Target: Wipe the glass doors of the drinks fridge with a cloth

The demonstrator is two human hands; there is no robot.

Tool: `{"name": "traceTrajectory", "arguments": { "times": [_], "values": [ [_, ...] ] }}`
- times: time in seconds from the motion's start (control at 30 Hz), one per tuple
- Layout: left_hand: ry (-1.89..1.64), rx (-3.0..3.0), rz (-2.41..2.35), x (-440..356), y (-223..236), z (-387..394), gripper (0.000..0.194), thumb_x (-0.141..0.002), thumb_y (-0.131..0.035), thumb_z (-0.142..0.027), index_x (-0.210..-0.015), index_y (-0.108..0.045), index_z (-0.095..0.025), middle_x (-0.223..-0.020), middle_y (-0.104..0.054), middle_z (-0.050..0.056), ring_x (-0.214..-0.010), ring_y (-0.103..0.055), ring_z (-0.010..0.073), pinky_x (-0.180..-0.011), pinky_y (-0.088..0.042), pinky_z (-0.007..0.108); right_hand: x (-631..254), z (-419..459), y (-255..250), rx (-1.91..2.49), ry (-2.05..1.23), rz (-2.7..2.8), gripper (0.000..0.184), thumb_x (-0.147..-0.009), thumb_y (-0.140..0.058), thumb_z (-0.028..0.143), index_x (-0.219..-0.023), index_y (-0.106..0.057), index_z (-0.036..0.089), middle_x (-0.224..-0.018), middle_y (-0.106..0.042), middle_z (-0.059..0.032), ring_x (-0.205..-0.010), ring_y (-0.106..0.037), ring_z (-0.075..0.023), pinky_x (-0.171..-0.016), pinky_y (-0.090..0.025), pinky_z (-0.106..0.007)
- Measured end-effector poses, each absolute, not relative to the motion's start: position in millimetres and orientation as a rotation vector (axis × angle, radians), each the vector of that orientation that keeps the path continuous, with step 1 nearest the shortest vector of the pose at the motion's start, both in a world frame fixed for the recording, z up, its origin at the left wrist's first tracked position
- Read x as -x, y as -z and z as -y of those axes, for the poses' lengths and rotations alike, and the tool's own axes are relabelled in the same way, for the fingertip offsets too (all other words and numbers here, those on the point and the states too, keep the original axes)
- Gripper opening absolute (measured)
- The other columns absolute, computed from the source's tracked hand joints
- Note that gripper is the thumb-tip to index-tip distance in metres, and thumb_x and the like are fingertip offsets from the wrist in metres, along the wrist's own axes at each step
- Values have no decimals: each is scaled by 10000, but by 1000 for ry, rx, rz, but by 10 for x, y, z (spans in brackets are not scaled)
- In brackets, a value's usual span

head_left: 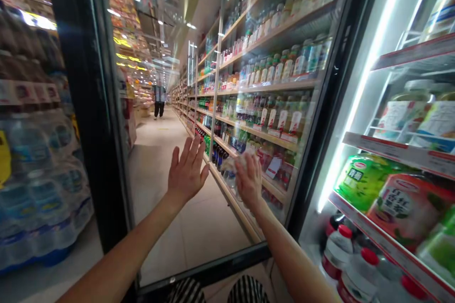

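Observation:
A glass door (170, 241) in a black frame stands in front of me, swung out from a lit fridge. My left hand (186, 173) lies flat against or just before the pane, fingers stretched up and holding nothing. Beside it, my right hand (250, 182) is at the glass with its fingers bent and smeared by motion. A pale, blurred patch (229, 165) shows at its fingertips; whether it is a crumpled cloth or a reflection I cannot make out. Shelves of bottled drinks (277, 68) appear in the pane behind both hands.
The open fridge at right holds green drink packs (366, 180), orange-red packs (408, 208) and red-capped bottles (337, 251). Shrink-wrapped water bottles (35, 199) are stacked at left. Far down the aisle, seen in the glass, a person (159, 99) stands or walks.

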State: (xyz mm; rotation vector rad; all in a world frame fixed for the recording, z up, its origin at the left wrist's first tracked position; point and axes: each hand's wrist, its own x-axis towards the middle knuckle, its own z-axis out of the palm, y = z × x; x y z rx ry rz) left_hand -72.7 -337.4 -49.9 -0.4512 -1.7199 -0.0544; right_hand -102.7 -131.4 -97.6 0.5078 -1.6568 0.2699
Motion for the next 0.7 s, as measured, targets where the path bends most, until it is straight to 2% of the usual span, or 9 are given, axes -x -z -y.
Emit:
{"name": "traceTrajectory", "arguments": {
  "times": [0.13, 0.3, 0.37, 0.5, 0.63, 0.7],
  "values": [
    [91, 452, 1700, 747, 544, 3355, 674, -825, -494, -285, -1412, -180, -177, -1423, -301, 117, -1349, -206, 227, -1109, -103, 429, 1063, 1215, 956, -79, -550, 1506, 476, -877, -345, 179, -1352, -345, 213, -1489, -146, -117, -1367, -159, -272, -1047, -264, -567],
    [140, 484, 1708, 781, 598, 3372, 675, -826, -488, -278, -1414, -165, -202, -1435, -275, 102, -1347, -213, 234, -1110, -90, 438, 1018, 1376, 1063, -542, -279, 1682, 537, -819, -445, 130, -1325, -382, 299, -1474, -230, -49, -1359, -191, -272, -1047, -313, -521],
    [125, 487, 1712, 790, 616, 3385, 680, -829, -485, -272, -1416, -150, -201, -1436, -271, 102, -1346, -213, 233, -1108, -98, 437, 1029, 1380, 1072, -460, -324, 1648, 522, -832, -429, 131, -1324, -381, 300, -1472, -233, -51, -1356, -205, -266, -1045, -306, -530],
    [84, 474, 1706, 801, 644, 3402, 689, -826, -493, -273, -1417, -150, -181, -1424, -290, 118, -1349, -202, 230, -1107, -104, 437, 1073, 1428, 1042, -150, -533, 1500, 488, -874, -358, 165, -1358, -333, 221, -1488, -161, -112, -1363, -180, -274, -1046, -272, -563],
    [68, 473, 1690, 803, 658, 3415, 685, -823, -500, -282, -1413, -172, -167, -1411, -318, 126, -1349, -204, 227, -1108, -104, 434, 1064, 1506, 1088, -503, -284, 1647, 512, -843, -419, 154, -1333, -371, 292, -1468, -248, -57, -1358, -200, -267, -1047, -309, -518],
    [98, 494, 1698, 801, 666, 3416, 673, -824, -498, -271, -1411, -185, -173, -1410, -322, 121, -1348, -206, 223, -1113, -96, 423, 1071, 1443, 1082, -456, -288, 1633, 497, -851, -415, 162, -1330, -377, 289, -1462, -259, -61, -1354, -215, -262, -1052, -295, -522]
  ]
}}
